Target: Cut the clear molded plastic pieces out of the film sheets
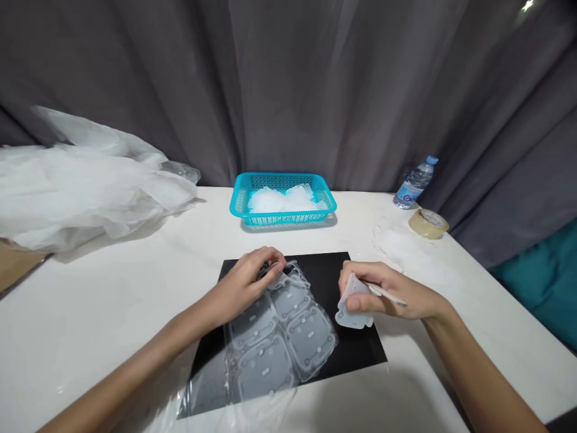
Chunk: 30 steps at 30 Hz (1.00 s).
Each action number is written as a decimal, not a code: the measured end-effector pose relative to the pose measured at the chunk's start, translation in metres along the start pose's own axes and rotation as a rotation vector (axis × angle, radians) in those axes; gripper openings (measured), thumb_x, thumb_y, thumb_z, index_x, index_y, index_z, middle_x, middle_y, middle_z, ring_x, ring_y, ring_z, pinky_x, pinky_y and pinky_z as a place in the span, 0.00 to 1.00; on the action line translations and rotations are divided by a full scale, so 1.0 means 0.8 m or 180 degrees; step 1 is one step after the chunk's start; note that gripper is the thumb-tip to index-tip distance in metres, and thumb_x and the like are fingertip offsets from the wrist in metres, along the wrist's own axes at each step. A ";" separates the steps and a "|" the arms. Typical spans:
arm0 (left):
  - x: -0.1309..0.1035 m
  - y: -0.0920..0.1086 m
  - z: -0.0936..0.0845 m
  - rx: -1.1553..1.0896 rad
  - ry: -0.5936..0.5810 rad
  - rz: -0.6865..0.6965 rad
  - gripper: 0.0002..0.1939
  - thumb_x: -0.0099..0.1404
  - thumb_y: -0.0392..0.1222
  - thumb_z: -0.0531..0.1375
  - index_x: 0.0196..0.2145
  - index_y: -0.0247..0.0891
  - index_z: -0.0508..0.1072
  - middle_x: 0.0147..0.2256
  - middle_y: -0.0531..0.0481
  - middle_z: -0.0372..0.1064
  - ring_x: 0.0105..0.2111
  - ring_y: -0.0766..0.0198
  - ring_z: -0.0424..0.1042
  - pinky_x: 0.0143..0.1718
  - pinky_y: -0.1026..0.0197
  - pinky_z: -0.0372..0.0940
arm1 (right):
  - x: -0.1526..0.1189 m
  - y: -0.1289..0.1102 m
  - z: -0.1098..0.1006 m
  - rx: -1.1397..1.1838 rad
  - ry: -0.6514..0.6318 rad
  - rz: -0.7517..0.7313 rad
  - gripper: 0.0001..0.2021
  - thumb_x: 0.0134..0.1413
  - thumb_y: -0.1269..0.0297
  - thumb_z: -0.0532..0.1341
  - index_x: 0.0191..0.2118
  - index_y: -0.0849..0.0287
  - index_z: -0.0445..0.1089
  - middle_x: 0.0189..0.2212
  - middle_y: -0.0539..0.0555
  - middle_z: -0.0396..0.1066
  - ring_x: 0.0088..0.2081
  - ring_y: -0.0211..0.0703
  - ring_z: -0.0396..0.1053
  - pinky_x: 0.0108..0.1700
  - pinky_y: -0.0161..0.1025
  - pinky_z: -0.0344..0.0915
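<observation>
A clear plastic sheet (265, 364) with several rounded translucent panels lies over a black mat (325, 270). Its crumpled upper edge is pinched in the fingers of my left hand (255, 276). To the right, above the mat's edge, my right hand (378, 287) is closed round a small translucent white piece (354, 316). A thin pale strip (385, 293) also sticks out of that hand, across the palm. The two hands are apart.
Behind the mat stands a turquoise basket (288, 219) holding white translucent pieces (283, 199). White plastic sheeting (85, 186) is heaped at the left. At the back right are a water bottle (415, 183) and a tape roll (428, 224). A grey curtain hangs behind.
</observation>
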<state>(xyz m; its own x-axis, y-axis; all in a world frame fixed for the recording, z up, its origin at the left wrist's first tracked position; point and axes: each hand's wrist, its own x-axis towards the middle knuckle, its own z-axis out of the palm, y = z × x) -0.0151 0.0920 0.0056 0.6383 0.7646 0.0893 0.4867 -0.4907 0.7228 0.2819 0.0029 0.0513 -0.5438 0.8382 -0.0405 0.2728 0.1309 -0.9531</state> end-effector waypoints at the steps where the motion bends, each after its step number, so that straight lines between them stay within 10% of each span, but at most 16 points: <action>1: 0.000 -0.001 -0.004 0.0086 0.0080 0.0029 0.16 0.79 0.54 0.52 0.45 0.40 0.71 0.44 0.47 0.72 0.45 0.55 0.70 0.50 0.54 0.63 | 0.001 0.002 0.000 -0.0043 0.0020 -0.0085 0.15 0.63 0.50 0.68 0.39 0.57 0.75 0.35 0.51 0.69 0.34 0.39 0.66 0.36 0.36 0.63; 13: -0.038 0.090 0.011 0.0185 0.0118 0.1297 0.13 0.70 0.51 0.68 0.44 0.43 0.73 0.41 0.51 0.77 0.41 0.58 0.75 0.47 0.56 0.65 | 0.013 0.009 0.010 -0.0149 0.0383 -0.0995 0.10 0.62 0.51 0.71 0.39 0.51 0.81 0.37 0.54 0.81 0.43 0.49 0.71 0.51 0.49 0.63; 16: -0.043 0.097 0.021 0.0159 0.0248 0.1555 0.01 0.75 0.40 0.63 0.43 0.42 0.74 0.40 0.50 0.80 0.37 0.60 0.77 0.44 0.56 0.66 | 0.013 0.010 0.012 -0.0087 0.0461 -0.1150 0.08 0.61 0.53 0.72 0.41 0.49 0.83 0.38 0.53 0.83 0.43 0.49 0.71 0.50 0.49 0.63; 30: -0.045 0.098 0.017 -0.0209 0.0221 0.1592 0.06 0.75 0.35 0.61 0.46 0.44 0.74 0.40 0.50 0.80 0.39 0.60 0.79 0.46 0.57 0.70 | 0.010 0.009 0.018 -0.0068 0.0568 -0.1194 0.06 0.60 0.56 0.73 0.40 0.49 0.83 0.36 0.53 0.83 0.41 0.49 0.73 0.48 0.49 0.66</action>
<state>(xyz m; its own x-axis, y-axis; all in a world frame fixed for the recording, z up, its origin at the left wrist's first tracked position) 0.0084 0.0204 0.0493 0.7413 0.4699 0.4793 0.0916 -0.7783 0.6212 0.2680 0.0030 0.0396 -0.4630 0.8087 0.3627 0.0994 0.4540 -0.8854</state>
